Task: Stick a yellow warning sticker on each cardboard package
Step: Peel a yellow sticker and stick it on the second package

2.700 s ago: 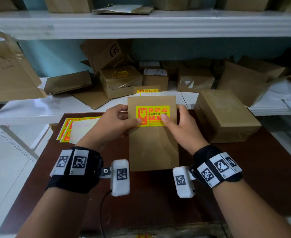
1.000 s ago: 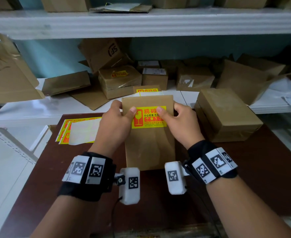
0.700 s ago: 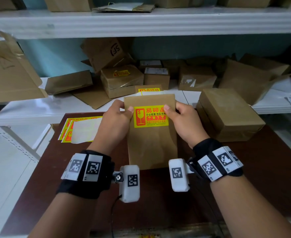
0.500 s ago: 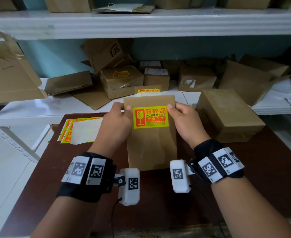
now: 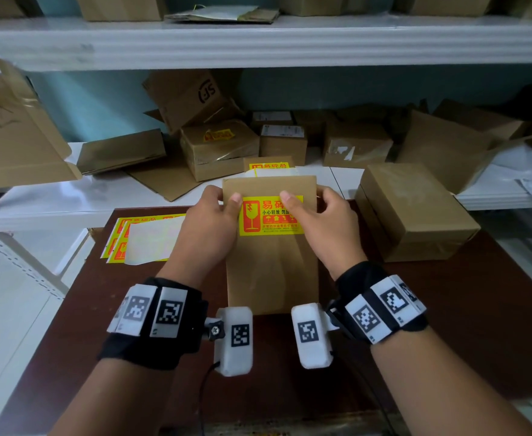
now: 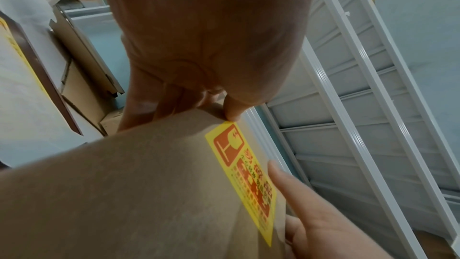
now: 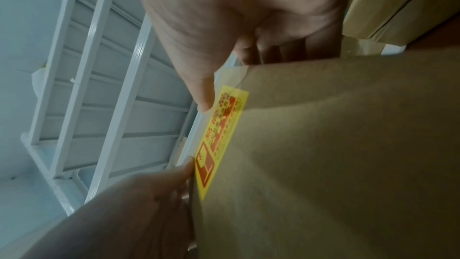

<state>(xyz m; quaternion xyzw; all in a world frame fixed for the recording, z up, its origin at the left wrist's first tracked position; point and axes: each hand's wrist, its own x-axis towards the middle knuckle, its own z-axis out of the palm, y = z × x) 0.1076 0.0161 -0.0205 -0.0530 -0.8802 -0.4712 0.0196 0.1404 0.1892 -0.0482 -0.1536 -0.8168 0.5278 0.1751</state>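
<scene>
Nearest: dark brown table (image 5: pixel 447 325). Flat cardboard package (image 5: pixel 271 272) held tilted up over the table centre. Left hand (image 5: pixel 209 229) grips its upper left edge, thumb on the front just touching the left end of the yellow warning sticker (image 5: pixel 268 220), fingers curled behind. Right hand (image 5: pixel 327 228) grips the upper right edge, thumb pressing on the sticker's upper right part, fingers wrapped behind. Sticker lies flat on the package's upper half; whether its right edge is fully stuck down, cannot tell, thumb covers it. At 9 o'clock of the package: sticker sheets (image 5: pixel 145 240) on the table. At 3 o'clock: brown box (image 5: pixel 415 212). Farther, 12 o'clock: white shelf (image 5: pixel 69 196) with a stickered box (image 5: pixel 220 146) and other cartons, loose cardboard around.
</scene>
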